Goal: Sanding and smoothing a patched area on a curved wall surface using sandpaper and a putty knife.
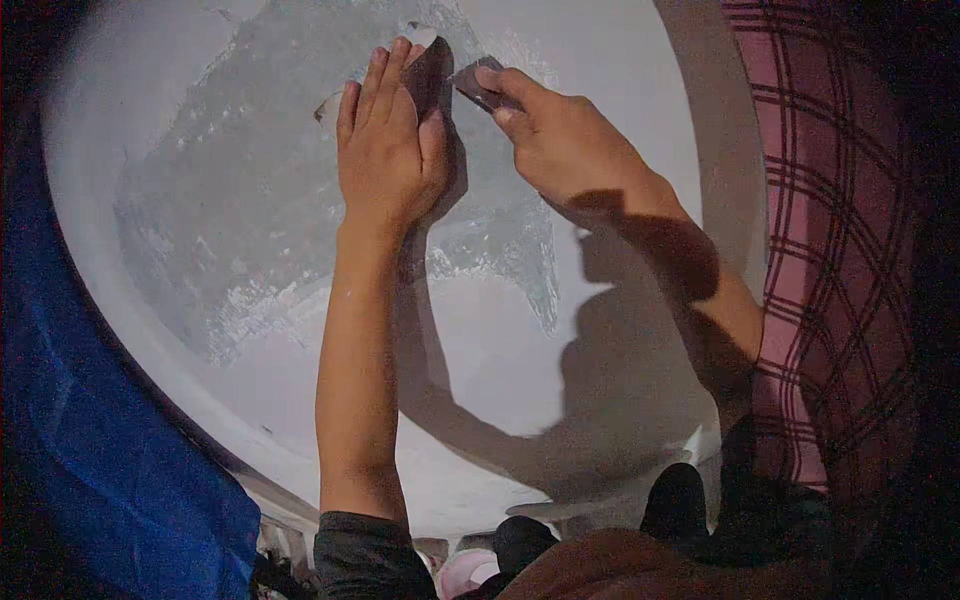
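My left hand (393, 150) lies flat, fingers stretched, on a thin pale piece with curled corners (331, 110) near the top of a large white surface with curved sides (300, 400). A rough grey patch (230, 180) covers much of that surface around it. To the right, my right hand (555, 140) pinches a small dark, flat, squarish piece (482, 92) between thumb and fingers, close to the left hand. What lies under my left palm is mostly hidden.
Blue sheeting (90, 400) runs down the left side beyond the surface's edge. A pink checked cloth (830, 250) is along the right. At the bottom, a pink round object (470, 570) shows partly below the edge. Shadows of my arms fall across the white surface.
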